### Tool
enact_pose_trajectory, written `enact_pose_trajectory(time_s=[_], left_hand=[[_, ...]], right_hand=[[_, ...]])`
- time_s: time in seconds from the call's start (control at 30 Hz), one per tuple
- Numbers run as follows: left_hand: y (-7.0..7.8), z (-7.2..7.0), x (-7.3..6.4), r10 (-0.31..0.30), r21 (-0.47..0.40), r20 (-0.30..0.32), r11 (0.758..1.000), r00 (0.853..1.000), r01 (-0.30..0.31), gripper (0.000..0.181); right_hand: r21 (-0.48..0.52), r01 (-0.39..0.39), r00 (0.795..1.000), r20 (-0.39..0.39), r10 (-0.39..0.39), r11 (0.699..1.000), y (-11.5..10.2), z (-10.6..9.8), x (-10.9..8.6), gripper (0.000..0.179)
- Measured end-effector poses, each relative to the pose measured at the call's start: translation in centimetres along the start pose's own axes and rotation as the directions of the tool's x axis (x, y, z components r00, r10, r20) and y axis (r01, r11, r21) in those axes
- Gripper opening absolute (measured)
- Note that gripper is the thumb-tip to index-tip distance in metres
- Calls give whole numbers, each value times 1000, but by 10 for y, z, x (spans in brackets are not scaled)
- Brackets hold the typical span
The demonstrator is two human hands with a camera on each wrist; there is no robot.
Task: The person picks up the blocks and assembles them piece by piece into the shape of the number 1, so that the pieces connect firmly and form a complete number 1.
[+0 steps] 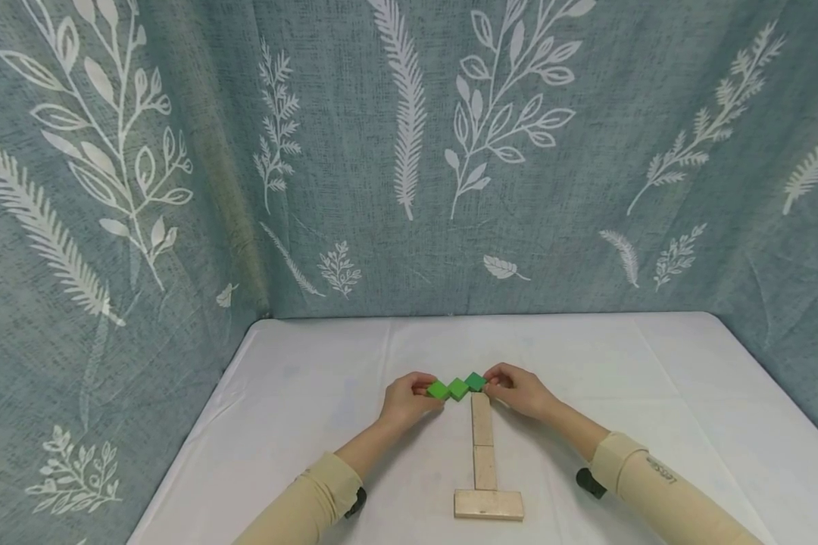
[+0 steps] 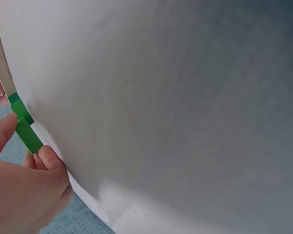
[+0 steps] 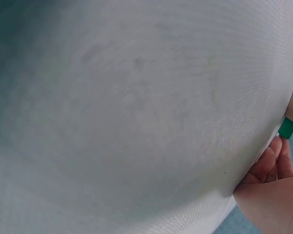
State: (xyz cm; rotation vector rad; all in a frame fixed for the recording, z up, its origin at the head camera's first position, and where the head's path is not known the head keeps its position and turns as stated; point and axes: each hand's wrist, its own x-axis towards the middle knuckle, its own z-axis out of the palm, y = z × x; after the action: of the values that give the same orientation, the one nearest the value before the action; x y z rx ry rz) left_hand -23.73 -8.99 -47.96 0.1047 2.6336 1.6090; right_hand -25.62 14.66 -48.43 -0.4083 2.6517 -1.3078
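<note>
Three green cube-like blocks form a row, turned so their corners meet or nearly meet. My left hand pinches the leftmost light green block between thumb and fingers; the left wrist view shows this block from its side. Beside it lies the middle green block. At the row's right end, the fingers and thumb of my right hand hold the darker green block by its right corner. This block sits at the far end of an upper wooden block.
Below, a second wooden block continues the line toward me. A wider wooden block lies crosswise at its near end. Everything lies on a white-covered table. A blue-grey curtain with white leaf prints hangs behind and at both sides.
</note>
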Motion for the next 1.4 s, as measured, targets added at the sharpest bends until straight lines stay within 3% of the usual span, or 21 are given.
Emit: enact_pose_trajectory(time_s=[0.77,1.2,1.4], left_hand=[[-3,7,-3,50,41,5,998,999,-50,37],[-3,7,-5,45,65,10,997,999,-45,37],[-3,7,-7,72,88,10,993,997,-73,40]], right_hand=[[3,-1,1000,2,1,1000,1,-1,-4,23],[10,4,1000,8,-4,1000,4,0,-4,23],[19,-13,999,45,12,1000,6,-3,-6,28]])
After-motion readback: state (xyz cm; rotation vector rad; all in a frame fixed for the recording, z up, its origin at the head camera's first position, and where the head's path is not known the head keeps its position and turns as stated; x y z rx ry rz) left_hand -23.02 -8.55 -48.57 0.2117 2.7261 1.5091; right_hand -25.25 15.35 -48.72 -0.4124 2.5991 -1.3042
